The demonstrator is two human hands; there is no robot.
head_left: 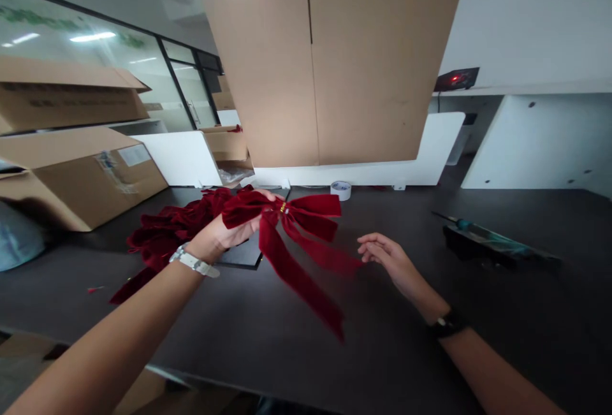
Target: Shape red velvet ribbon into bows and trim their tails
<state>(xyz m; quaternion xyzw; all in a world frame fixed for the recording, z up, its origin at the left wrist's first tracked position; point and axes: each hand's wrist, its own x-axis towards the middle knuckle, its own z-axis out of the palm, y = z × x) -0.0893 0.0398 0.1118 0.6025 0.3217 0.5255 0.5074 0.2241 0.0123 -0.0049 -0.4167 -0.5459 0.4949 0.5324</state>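
Observation:
A dark red velvet bow (306, 224) with a small gold tie at its middle is in my left hand (243, 227). The fingers grip it from behind near the knot and are partly hidden by the loops. Two ribbon tails hang down to the right; the upper tail is smeared by motion. Close to that tail's end is my right hand (385, 255), its fingers loosely bent with nothing visible between them. A pile of similar red velvet bows (176, 227) lies behind my left wrist. Under the held bow, a flat dark tray-like piece (241, 255) is partly covered.
A roll of tape (340, 190) stands at the back of the dark table (296, 351). On the right lies a glue gun-like tool (497, 243) with a thin tip. Cardboard boxes (95, 176) are at the left; a tall cardboard panel (335, 64) rises behind.

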